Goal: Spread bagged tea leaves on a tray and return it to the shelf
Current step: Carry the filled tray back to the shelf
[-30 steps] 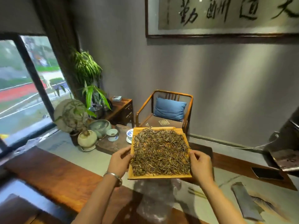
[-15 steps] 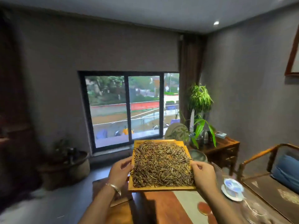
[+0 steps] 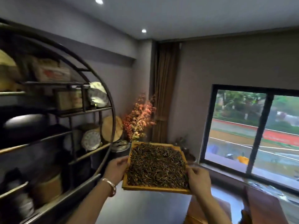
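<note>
Yellow wood frames the square tray (image 3: 182, 153), carried in the air and covered with dark, wiry tea leaves (image 3: 156, 165). The left hand (image 3: 115, 171) grips its left edge, the right hand (image 3: 198, 180) its right, fingers curled round the rim. The round dark-framed shelf (image 3: 103, 88), crowded with boxes and discs, stands just left; a window (image 3: 258, 131) lies right.

We stand in a tea room: a round dark shelf (image 3: 56, 113) holds wrapped tea cakes (image 3: 91, 139), boxes and jars beside a curtained window (image 3: 257, 131).
</note>
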Motion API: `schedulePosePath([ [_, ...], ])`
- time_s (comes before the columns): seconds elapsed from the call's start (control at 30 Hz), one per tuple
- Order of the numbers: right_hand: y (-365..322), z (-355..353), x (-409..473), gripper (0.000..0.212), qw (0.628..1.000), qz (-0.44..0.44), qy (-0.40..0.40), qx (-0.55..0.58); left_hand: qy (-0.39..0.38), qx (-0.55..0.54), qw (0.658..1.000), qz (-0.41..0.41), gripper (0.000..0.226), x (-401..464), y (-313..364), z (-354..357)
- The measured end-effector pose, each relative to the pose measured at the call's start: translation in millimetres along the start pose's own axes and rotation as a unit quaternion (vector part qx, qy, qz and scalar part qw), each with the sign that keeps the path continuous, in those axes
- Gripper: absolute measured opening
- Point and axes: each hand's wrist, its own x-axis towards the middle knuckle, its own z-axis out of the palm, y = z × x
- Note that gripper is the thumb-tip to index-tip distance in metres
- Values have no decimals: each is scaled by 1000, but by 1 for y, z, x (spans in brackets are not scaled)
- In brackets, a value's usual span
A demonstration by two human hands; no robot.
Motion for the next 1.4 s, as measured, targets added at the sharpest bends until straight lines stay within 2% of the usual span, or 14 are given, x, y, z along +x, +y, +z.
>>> schedulePosePath([
  [0.13,-40,85,-13,26,996,-49,-71,31,106,19,994,3,25,-22,6,-93],
  [0.27,-83,180,-40,29,981,-58,-179,43,214,25,976,-1,22,-59,8,-184],
  [0.47,-147,296,-80,23,947,-116,-294,55,327,36,944,-2,22,-94,18,-299],
  [0.57,-174,349,-97,22,931,-149,-325,69,359,26,933,0,25,-96,20,-355],
  [0.7,-212,418,-111,23,919,-152,-358,67,380,24,925,-3,28,-92,20,-424],
  [0.83,-240,486,-129,32,901,-164,-391,95,419,26,908,-6,35,-89,13,-481],
  [1.03,-271,582,-152,41,889,-185,-411,76,485,56,872,-14,33,-80,2,-553],
  [1.4,-337,756,-145,36,848,-230,-472,80,550,115,827,-18,24,-8,-11,-677],
])
